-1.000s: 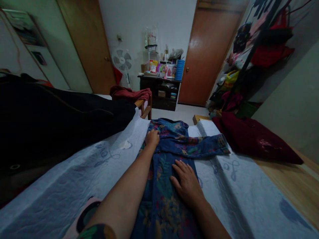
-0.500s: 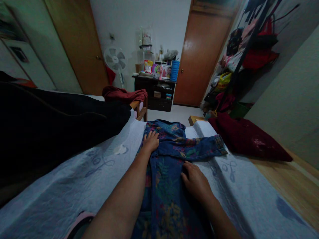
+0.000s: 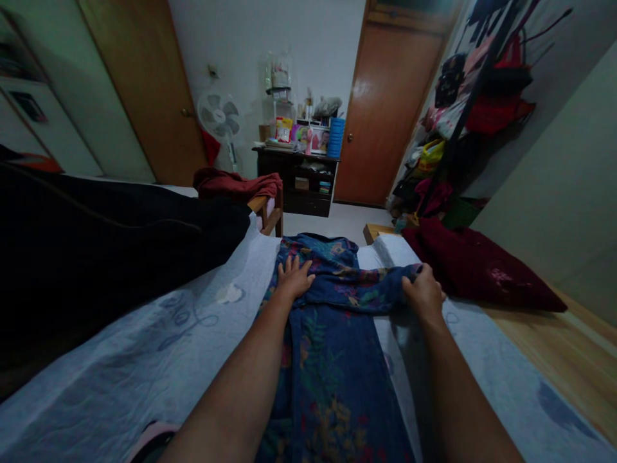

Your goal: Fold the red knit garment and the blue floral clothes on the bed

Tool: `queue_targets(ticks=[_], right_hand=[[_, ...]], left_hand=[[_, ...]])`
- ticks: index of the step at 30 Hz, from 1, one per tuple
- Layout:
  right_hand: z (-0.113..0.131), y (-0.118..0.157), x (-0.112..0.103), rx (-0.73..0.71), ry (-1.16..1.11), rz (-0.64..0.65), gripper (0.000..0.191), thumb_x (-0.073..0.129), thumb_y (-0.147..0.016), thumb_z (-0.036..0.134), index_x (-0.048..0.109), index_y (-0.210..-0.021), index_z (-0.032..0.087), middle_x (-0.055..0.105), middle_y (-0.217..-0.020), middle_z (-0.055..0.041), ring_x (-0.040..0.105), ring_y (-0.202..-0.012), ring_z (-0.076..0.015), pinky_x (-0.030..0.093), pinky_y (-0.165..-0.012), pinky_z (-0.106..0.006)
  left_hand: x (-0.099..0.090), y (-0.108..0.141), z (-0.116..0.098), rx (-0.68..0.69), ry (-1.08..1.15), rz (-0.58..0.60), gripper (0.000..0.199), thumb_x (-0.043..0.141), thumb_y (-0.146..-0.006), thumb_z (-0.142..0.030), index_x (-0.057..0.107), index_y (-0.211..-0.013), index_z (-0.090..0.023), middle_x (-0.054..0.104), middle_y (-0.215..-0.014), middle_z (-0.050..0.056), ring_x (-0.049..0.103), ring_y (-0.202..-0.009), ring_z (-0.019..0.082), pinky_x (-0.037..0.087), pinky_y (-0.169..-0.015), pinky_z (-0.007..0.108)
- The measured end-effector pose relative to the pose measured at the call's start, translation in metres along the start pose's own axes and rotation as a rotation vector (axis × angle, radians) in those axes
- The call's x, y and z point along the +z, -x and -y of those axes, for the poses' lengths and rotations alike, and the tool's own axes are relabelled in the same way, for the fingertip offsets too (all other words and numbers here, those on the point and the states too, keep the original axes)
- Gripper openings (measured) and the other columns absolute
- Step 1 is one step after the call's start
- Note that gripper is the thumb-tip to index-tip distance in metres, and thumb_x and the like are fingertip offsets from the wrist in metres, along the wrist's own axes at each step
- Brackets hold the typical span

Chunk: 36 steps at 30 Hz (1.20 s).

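Note:
A blue floral denim jacket [image 3: 332, 366] lies lengthwise on the bed, one sleeve [image 3: 371, 286] stretched across it to the right. My left hand [image 3: 293, 278] presses flat on the jacket's upper left part, fingers spread. At the sleeve's cuff end, my right hand [image 3: 425, 290] has its fingers closed around the fabric; some fingertips are hidden beneath it. The jacket's near end runs out of the picture between my forearms.
Black clothing [image 3: 120, 244] covers the bed's left side. A patterned white sheet [image 3: 202, 347] lies beneath everything. To the right rests a maroon folded garment [image 3: 477, 270] by a wooden edge [image 3: 544, 347]. A pink-rimmed item [image 3: 157, 437] sits beside my left forearm.
My right hand has moved right and away from me, from the jacket's body to the sleeve cuff, and gripped it. My left hand stays on the jacket with fingers spread a little wider.

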State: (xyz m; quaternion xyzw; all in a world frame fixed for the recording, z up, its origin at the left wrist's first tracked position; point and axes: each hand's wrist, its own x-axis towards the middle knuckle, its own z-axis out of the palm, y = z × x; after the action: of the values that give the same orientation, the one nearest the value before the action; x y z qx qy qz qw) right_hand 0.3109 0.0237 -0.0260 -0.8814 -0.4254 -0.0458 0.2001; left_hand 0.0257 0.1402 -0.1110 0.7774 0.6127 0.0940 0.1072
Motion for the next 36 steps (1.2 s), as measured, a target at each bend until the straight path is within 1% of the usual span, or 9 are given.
queue_targets(ticks=[6, 11, 17, 21, 24, 26, 30, 34, 36], right_hand=[[0.000, 0.009, 0.000, -0.035, -0.006, 0.024, 0.065, 0.047, -0.082, 0.032, 0.036, -0.139, 0.002, 0.067, -0.104, -0.0204, 0.064, -0.098, -0.0308, 0.045, -0.079, -0.037], [-0.004, 0.025, -0.010, -0.113, 0.010, 0.111, 0.033, 0.046, -0.084, 0.035, 0.068, -0.100, 0.016, 0.071, -0.091, -0.0139, 0.066, -0.086, -0.0256, 0.041, -0.068, -0.031], [-0.007, 0.032, -0.030, -0.236, 0.059, 0.150, 0.042, 0.043, -0.090, 0.047, 0.071, -0.077, 0.019, 0.071, -0.080, -0.0113, 0.064, -0.078, -0.0238, 0.038, -0.064, -0.031], [-0.010, 0.031, -0.032, -0.254, 0.002, 0.011, 0.024, 0.051, -0.085, 0.028, 0.070, -0.093, 0.017, 0.071, -0.093, -0.0115, 0.064, -0.088, -0.0231, 0.041, -0.073, -0.029], [-0.016, 0.030, -0.029, -0.224, -0.029, -0.041, 0.046, 0.051, -0.081, 0.019, 0.056, -0.126, 0.011, 0.068, -0.108, -0.0149, 0.063, -0.095, -0.0242, 0.043, -0.078, -0.030], [-0.021, 0.028, -0.030, -0.224, 0.014, -0.008, 0.051, 0.050, -0.079, 0.017, 0.054, -0.129, 0.010, 0.066, -0.114, -0.0167, 0.062, -0.100, -0.0262, 0.044, -0.080, -0.033], [-0.029, 0.027, -0.045, -0.146, 0.099, 0.070, 0.034, 0.048, -0.079, 0.020, 0.070, -0.106, 0.018, 0.067, -0.105, -0.0149, 0.062, -0.098, -0.0296, 0.045, -0.079, -0.039], [-0.030, 0.028, -0.069, -0.071, 0.062, -0.144, 0.026, 0.055, -0.073, 0.027, 0.074, -0.090, 0.021, 0.060, -0.111, -0.0151, 0.055, -0.105, -0.0348, 0.044, -0.082, -0.045], [-0.028, 0.030, -0.079, -0.091, -0.110, -0.136, 0.020, 0.056, -0.069, 0.028, 0.071, -0.079, 0.020, 0.063, -0.099, -0.0121, 0.058, -0.095, -0.0306, 0.045, -0.077, -0.041]], left_hand=[[-0.001, 0.000, -0.001, 0.000, 0.007, 0.017, 0.058, 0.041, -0.091, -0.051, 0.037, -0.146, -0.033, 0.023, -0.159, 0.011, 0.010, -0.147, 0.037, 0.011, -0.113, 0.062], [-0.001, 0.001, -0.001, -0.006, 0.002, 0.018, 0.058, 0.040, -0.092, -0.051, 0.036, -0.147, -0.032, 0.022, -0.159, 0.012, 0.009, -0.147, 0.037, 0.011, -0.113, 0.061], [-0.004, 0.003, -0.004, -0.017, -0.040, 0.028, 0.060, 0.040, -0.092, -0.052, 0.034, -0.148, -0.032, 0.022, -0.160, 0.010, 0.010, -0.147, 0.035, 0.014, -0.113, 0.061], [-0.004, 0.002, -0.004, -0.011, -0.028, 0.030, 0.060, 0.038, -0.092, -0.053, 0.035, -0.148, -0.031, 0.021, -0.160, 0.012, 0.009, -0.147, 0.036, 0.013, -0.113, 0.061], [-0.002, 0.002, -0.002, -0.008, -0.024, 0.022, 0.060, 0.039, -0.092, -0.053, 0.036, -0.147, -0.030, 0.022, -0.159, 0.012, 0.009, -0.147, 0.036, 0.013, -0.113, 0.062], [-0.001, 0.001, -0.002, -0.005, -0.023, 0.012, 0.060, 0.039, -0.092, -0.053, 0.036, -0.147, -0.030, 0.023, -0.159, 0.012, 0.010, -0.147, 0.036, 0.014, -0.113, 0.062], [-0.001, 0.001, -0.002, -0.003, -0.009, 0.008, 0.060, 0.040, -0.091, -0.053, 0.038, -0.147, -0.030, 0.023, -0.159, 0.012, 0.011, -0.147, 0.037, 0.013, -0.113, 0.062], [-0.003, 0.002, -0.003, -0.004, 0.009, 0.008, 0.059, 0.042, -0.092, -0.052, 0.039, -0.146, -0.029, 0.023, -0.159, 0.013, 0.011, -0.147, 0.038, 0.012, -0.113, 0.063], [-0.004, 0.002, -0.003, -0.007, 0.013, 0.013, 0.059, 0.042, -0.092, -0.052, 0.038, -0.146, -0.029, 0.023, -0.159, 0.013, 0.011, -0.147, 0.038, 0.012, -0.112, 0.063]])
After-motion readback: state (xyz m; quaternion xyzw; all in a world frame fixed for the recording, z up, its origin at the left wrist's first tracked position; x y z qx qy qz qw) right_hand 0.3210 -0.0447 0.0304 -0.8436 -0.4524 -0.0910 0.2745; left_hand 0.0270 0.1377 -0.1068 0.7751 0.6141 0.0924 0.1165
